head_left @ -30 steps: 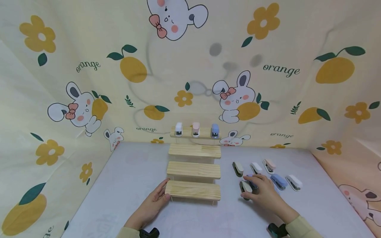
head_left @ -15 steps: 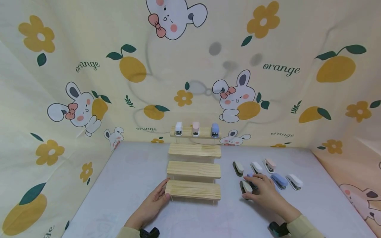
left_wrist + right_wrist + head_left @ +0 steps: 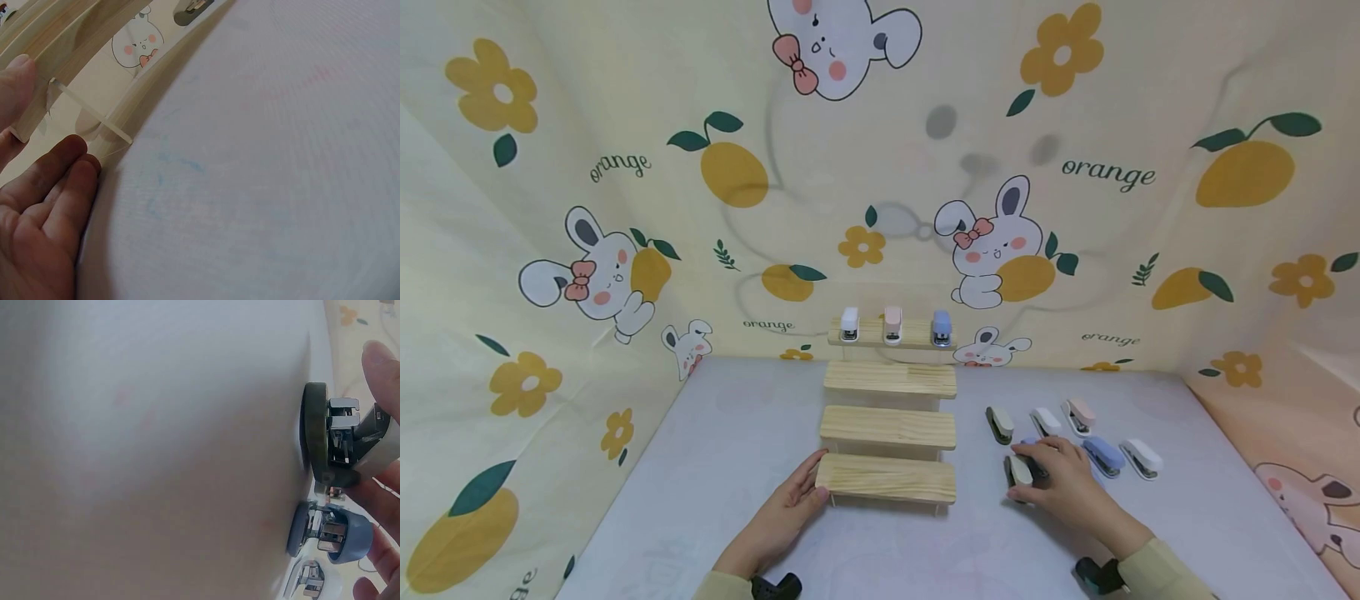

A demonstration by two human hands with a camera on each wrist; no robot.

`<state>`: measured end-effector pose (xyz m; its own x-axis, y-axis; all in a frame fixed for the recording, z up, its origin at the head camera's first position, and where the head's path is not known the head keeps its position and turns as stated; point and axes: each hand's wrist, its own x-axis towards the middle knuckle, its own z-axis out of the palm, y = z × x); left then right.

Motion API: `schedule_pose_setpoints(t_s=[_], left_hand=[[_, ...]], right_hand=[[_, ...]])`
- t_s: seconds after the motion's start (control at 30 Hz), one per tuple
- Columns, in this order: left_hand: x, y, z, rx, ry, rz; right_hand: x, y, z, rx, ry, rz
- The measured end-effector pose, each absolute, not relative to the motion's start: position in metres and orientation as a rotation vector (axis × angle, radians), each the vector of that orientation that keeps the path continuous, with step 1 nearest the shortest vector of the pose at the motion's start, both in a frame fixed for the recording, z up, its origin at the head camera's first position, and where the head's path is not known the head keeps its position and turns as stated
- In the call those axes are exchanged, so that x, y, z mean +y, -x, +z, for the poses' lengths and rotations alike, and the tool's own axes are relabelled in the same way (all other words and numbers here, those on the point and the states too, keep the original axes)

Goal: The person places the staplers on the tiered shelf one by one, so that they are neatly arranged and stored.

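Observation:
With my right hand (image 3: 1067, 483) I grip a small stapler (image 3: 1019, 472) that has a pale top and a dark green base, thumb on its near side and fingers on its far side. In the right wrist view the stapler (image 3: 317, 434) lies between thumb and fingers, its base close over the table. My left hand (image 3: 786, 510) holds the left end of the lowest step of a wooden tiered stand (image 3: 887, 479). Thumb and index finger are at that step's edge; the other fingers extend below it beside a clear leg (image 3: 90, 111).
White, pink and blue staplers (image 3: 942, 328) stand in a row on the stand's top step. Around my right hand lie several more, including a blue one (image 3: 1103, 457), a white one (image 3: 1141, 459), a pink one (image 3: 1078, 417) and a green-based one (image 3: 1000, 425). A printed cloth backs the table.

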<state>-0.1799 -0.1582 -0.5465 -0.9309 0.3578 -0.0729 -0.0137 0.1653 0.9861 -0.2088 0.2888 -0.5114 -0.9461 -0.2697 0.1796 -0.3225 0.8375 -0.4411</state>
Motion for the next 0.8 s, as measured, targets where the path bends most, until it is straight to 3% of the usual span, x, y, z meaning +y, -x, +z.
schedule_pose_setpoints(t_s=[0.8], left_hand=[[-0.159, 0.18, -0.548, 2.153, -0.332, 1.831]], right_hand=[[0.27, 0.208, -0.484, -2.622, -0.424, 1.197]])
